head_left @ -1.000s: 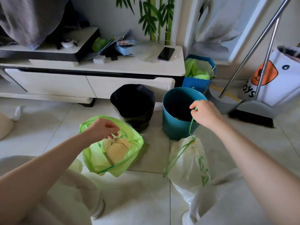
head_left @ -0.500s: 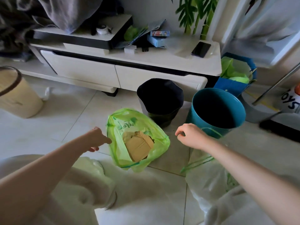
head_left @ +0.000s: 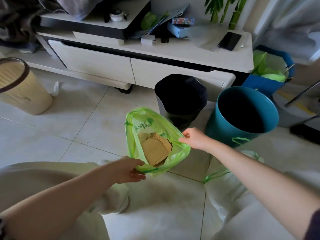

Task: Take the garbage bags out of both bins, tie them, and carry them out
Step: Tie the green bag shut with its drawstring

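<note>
A green garbage bag (head_left: 138, 125) stands open on the floor tiles with brown cardboard (head_left: 155, 148) inside. My left hand (head_left: 128, 170) grips its near rim. My right hand (head_left: 194, 137) pinches the rim on the right side. A white garbage bag (head_left: 223, 191) with green drawstrings lies on the floor under my right forearm, with no hand on it. Behind stand a black bin (head_left: 181, 101) and a teal bin (head_left: 245, 116), both without liners.
A white TV cabinet (head_left: 138, 66) with a phone (head_left: 229, 40) and clutter runs along the back. A beige basket (head_left: 19, 87) stands at left. A blue bag (head_left: 270, 80) with green bags, and broom handles sit at right. My light trouser legs fill the foreground.
My right hand let go of the white bag's drawstring and moved left onto the green bag's rim. My left hand released the green bag, then took its near rim. The view shifted left.
</note>
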Demonstrator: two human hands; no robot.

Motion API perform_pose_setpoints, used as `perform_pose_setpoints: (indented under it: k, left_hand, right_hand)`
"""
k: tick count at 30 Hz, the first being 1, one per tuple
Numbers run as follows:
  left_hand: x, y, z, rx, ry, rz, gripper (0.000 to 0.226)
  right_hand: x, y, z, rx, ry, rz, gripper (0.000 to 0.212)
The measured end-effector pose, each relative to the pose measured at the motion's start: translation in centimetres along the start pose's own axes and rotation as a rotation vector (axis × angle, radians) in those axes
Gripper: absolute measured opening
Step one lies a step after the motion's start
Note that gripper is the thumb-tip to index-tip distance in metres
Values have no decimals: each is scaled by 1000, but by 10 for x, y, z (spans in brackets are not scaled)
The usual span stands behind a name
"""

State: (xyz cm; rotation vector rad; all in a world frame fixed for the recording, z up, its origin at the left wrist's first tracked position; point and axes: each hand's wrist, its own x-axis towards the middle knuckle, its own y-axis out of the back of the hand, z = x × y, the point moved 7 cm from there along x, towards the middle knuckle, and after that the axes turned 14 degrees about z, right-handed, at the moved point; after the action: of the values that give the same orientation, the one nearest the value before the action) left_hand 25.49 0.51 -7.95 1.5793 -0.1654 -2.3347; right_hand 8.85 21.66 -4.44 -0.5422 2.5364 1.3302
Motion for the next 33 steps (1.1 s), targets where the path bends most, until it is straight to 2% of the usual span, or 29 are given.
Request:
perform_pose_setpoints:
  k: [2, 9, 12, 15, 18, 23, 26, 30, 33]
  left_hand:
    - [0, 1, 4, -49, -5, 12, 24]
    - [-20, 2, 43, -231, -100, 25, 10]
    - [-34, 5, 72, -287, -199, 20, 6]
    - [-43, 14, 95, -228, -322, 56, 8]
    - [-47, 28, 110, -129, -408, 126, 11]
    - [-50, 40, 117, 15, -481, 222, 16]
    - [-54, 34, 115, 145, -528, 230, 15]
    - [-55, 29, 109, 330, -579, 249, 19]
    - [-55, 30, 105, 390, -584, 248, 16]
  right_hand:
    - [1, -2, -4, 17, 11, 14, 32]
    - [-1, 13, -12, 74, 21, 83, 5]
    - [-12, 32, -12, 95, 26, 117, 6]
    - [-28, 44, -7, 131, -5, 96, 9]
    - [-49, 46, 0, 170, -65, -4, 11]
    - [-84, 29, 17, -38, -124, -380, 26]
    - [-90, 28, 29, -109, -164, -449, 25]
    - [-68, 38, 47, -110, -279, -314, 50]
    - [-39, 38, 60, 19, -392, -147, 60]
